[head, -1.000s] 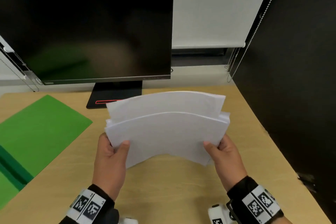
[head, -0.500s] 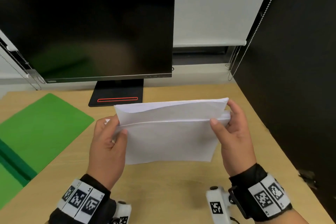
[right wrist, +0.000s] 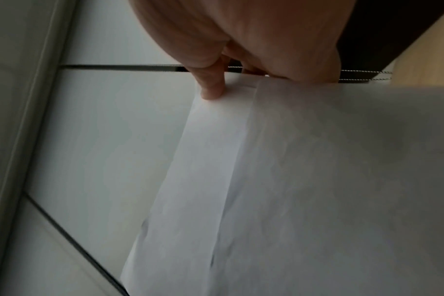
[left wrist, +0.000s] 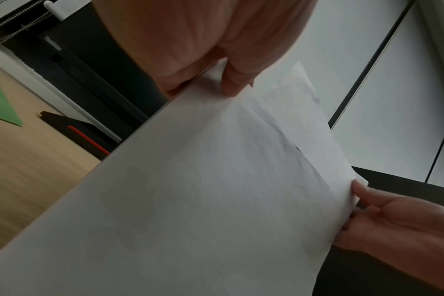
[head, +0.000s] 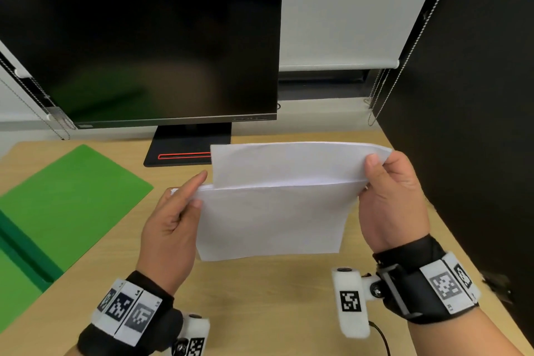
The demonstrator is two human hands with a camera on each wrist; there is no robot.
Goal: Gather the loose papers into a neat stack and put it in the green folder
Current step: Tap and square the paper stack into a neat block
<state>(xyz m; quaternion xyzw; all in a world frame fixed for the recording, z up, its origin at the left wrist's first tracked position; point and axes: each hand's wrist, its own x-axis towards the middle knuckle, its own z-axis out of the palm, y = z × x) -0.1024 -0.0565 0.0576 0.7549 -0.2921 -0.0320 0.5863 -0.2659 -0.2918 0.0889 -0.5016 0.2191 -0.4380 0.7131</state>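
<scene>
Both hands hold a bundle of white papers [head: 271, 217] upright over the middle of the wooden desk [head: 260, 298], its lower edge near the desktop. The sheets are uneven: a back sheet [head: 289, 165] stands higher than the front ones. My left hand [head: 173, 220] pinches the bundle's left edge, thumb in front. At the upper right corner my right hand [head: 390, 199] grips the papers, thumb on the raised sheet. The green folder [head: 66, 196] lies open flat at the desk's left side. The wrist views show the papers [left wrist: 216, 190] [right wrist: 304, 190] close up, pinched by fingers.
A black monitor [head: 138, 46] on a stand [head: 185, 147] rises behind the papers. A dark partition [head: 476, 95] bounds the desk on the right. Blind cords [head: 375, 101] hang by the window at the back.
The hands slid from the bundle's lower corners up to its upper edges. The bowed sheets straightened, and the bundle dropped lower and turned more upright. The back sheet now sticks up on the right.
</scene>
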